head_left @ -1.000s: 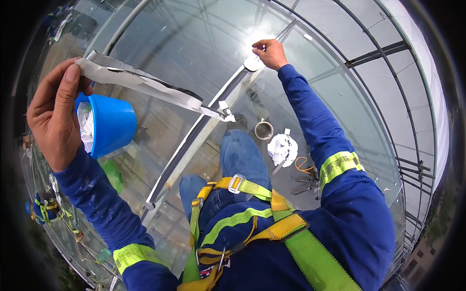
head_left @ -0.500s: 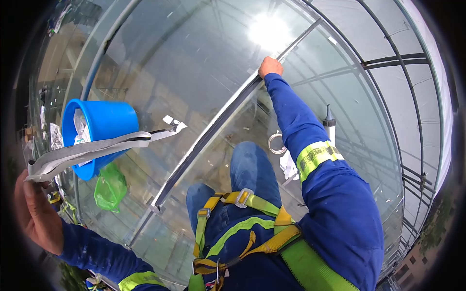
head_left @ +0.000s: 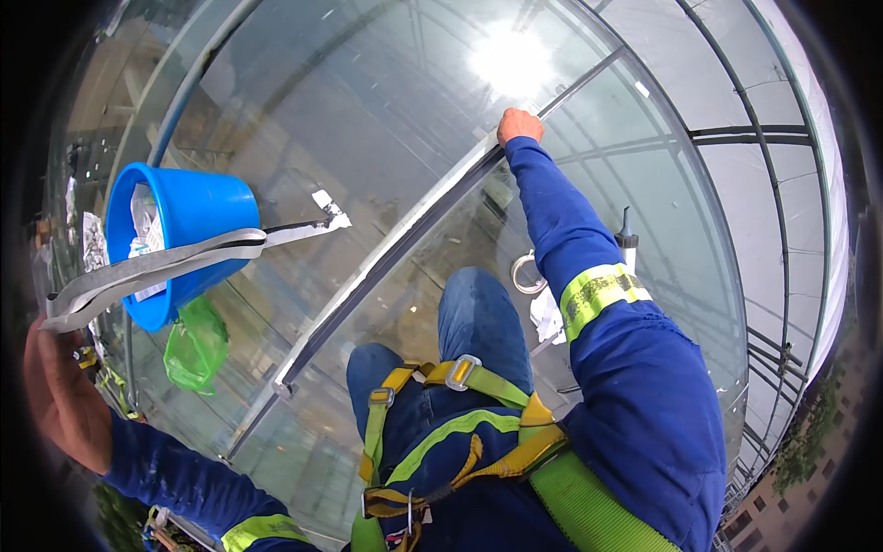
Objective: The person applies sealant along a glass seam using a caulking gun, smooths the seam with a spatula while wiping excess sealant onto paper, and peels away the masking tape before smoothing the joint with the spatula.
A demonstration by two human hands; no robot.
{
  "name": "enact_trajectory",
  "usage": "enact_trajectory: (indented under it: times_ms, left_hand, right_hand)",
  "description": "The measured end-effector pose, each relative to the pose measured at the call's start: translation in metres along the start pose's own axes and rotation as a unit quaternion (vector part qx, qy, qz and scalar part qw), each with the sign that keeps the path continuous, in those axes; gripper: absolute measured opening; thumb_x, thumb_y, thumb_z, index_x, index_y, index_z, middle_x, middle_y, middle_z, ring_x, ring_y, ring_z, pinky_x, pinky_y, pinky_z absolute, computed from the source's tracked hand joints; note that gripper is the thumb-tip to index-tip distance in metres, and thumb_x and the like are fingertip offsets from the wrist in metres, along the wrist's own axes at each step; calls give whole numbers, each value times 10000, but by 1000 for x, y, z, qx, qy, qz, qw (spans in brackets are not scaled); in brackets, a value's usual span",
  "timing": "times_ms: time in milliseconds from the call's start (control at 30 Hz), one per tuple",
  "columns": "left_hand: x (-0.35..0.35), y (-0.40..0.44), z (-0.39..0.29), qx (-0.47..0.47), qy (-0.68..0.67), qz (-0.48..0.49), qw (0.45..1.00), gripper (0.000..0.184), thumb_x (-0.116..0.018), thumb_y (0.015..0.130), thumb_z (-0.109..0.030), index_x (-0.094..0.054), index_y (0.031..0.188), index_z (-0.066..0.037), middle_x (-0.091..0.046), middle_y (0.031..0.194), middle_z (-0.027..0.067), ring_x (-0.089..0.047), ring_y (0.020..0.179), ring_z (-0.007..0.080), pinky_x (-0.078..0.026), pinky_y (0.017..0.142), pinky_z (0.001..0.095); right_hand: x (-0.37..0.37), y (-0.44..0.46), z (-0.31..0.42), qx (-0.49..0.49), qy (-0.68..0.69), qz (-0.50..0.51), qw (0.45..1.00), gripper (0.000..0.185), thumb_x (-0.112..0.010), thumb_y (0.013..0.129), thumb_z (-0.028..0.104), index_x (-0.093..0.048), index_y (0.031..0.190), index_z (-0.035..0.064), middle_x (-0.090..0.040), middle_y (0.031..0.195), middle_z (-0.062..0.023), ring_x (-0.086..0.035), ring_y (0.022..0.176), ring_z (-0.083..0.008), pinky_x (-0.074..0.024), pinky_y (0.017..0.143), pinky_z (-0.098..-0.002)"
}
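Note:
At the far left my left hand (head_left: 72, 400) is closed on the end of a used tape strip (head_left: 170, 267). The long grey and white strip runs across the front of a blue bucket (head_left: 207, 204), its crumpled end over the glass. Beyond my knees, my right hand (head_left: 521, 126) is closed at the upper part of the dark joint with a white edge (head_left: 395, 241) between the glass panels. Whatever its fingers hold, if anything, is hidden.
White scraps fill the bucket, and a green bag (head_left: 196, 345) lies below it. Right of my knee are a tape roll (head_left: 528, 273), white crumpled material (head_left: 546, 316) and a nozzled tube (head_left: 627, 241). A metal frame (head_left: 777, 184) curves along the right.
My left hand has moved down and left with the strip, away from the joint. My right hand has come down onto the joint and closed. The view has shifted.

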State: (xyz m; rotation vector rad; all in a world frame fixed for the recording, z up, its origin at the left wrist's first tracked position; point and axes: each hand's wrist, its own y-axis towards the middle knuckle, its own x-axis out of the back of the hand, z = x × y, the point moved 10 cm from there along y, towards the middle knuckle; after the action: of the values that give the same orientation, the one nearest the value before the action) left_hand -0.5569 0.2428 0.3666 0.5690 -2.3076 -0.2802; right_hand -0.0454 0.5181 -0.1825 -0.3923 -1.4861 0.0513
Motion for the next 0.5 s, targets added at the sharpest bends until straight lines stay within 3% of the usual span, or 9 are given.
enact_trajectory:
  times_ms: [333,400,500]
  left_hand:
    - [4,-9,31,30,-11,-22,999,316,-575,983,-173,-607,1167,81,-661,1033,138,-613,900,170,-477,824,292]
    - [-7,-9,23,37,-36,-20,998,280,-589,973,-149,-620,1149,66,-668,996,130,-625,852,173,-490,793,299]
    - [-26,-5,21,61,-27,14,998,260,-608,956,-125,-633,1129,68,-668,951,106,-600,817,150,-479,762,271]
  right_hand:
    - [7,-7,8,-12,-15,1,1000,237,-526,880,150,-720,1006,98,-706,1056,-143,-681,998,-334,-553,835,-448]
    - [4,-6,16,11,-59,-8,998,237,-508,907,173,-727,990,133,-718,1020,-98,-693,969,-312,-559,804,-433]
    - [-7,-5,32,82,-17,17,996,243,-557,859,199,-709,986,59,-702,1045,-165,-684,955,-344,-547,818,-441]
